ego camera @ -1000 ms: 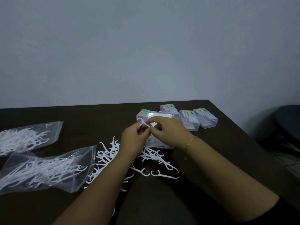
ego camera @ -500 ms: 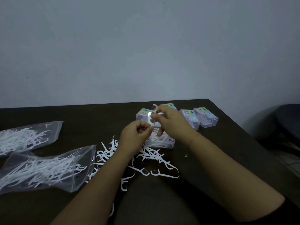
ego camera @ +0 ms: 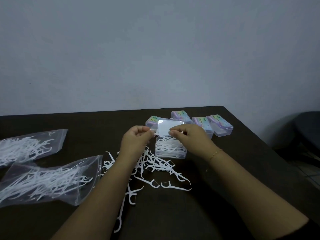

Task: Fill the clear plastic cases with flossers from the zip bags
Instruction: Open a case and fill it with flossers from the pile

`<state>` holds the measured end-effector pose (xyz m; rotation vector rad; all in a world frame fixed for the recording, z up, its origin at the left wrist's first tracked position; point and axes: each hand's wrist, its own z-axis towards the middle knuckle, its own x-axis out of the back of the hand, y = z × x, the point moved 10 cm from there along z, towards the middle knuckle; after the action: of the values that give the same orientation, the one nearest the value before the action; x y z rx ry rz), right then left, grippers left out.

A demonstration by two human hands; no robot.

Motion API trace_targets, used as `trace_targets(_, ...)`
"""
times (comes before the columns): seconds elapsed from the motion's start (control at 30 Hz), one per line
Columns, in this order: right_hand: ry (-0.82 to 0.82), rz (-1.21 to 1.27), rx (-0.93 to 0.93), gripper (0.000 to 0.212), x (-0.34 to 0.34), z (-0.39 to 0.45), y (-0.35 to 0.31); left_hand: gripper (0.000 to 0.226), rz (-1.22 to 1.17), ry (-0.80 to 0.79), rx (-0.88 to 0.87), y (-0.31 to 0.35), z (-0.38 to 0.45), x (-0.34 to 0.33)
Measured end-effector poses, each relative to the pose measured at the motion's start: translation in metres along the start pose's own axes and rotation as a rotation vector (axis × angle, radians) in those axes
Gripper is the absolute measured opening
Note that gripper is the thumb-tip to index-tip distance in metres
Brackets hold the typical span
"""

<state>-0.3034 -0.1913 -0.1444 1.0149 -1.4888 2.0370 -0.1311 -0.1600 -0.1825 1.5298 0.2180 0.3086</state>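
An open clear case (ego camera: 170,153) holding several white flossers sits mid-table, its lid (ego camera: 166,126) standing up behind it. My left hand (ego camera: 136,141) pinches the lid's left edge, where a small white tip shows between the fingertips. My right hand (ego camera: 188,135) has curled fingers pinched against the lid's front, low on its right side. Loose flossers (ego camera: 155,167) lie scattered in front of the case and under my left forearm. Two zip bags with flossers lie at the left, one nearer (ego camera: 45,181) and one farther (ego camera: 29,146).
Several closed cases with coloured labels (ego camera: 220,125) stand in a row behind the open one, near the table's far right corner. The dark table's right edge (ego camera: 270,146) runs diagonally. A dark chair (ego camera: 306,129) stands beyond it.
The flosser my right hand held upright over the case is no longer in it. Both hands have moved apart to the lid's two sides.
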Motion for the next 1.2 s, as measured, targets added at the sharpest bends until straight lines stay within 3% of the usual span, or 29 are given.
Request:
trace_targets(0.23,-0.002,-0.079,0.031,0.026,0.002,0.001,0.0,0.007,0.01,-0.03,-0.046,0.0,-0.007,-0.016)
trace_targets(0.47,-0.015,-0.066,-0.004,0.025,0.0,-0.002,0.016,0.009,0.228,-0.037,-0.173,0.007,-0.016,-0.028)
trace_targets(0.53,0.014,-0.077,-0.023,0.026,0.003,-0.003,0.021,0.008,0.391,-0.032,-0.223,0.009,-0.016,-0.028)
trace_targets(0.67,0.065,-0.099,-0.047,0.025,0.011,-0.006,0.031,0.04,0.867,-0.108,-0.394,0.018,-0.021,-0.046)
trace_targets(0.73,0.031,-0.158,-0.05,0.024,0.005,-0.006,0.033,0.042,1.0,-0.143,-0.423,0.018,-0.022,-0.053)
trace_targets(0.9,-0.022,-0.276,-0.055,0.025,-0.005,-0.002,0.031,0.027,1.058,-0.161,-0.438,0.017,-0.018,-0.048)
trace_targets(1.2,-0.049,-0.298,-0.02,0.019,-0.009,0.008,0.024,0.031,1.155,-0.158,-0.449,0.014,-0.011,-0.044)
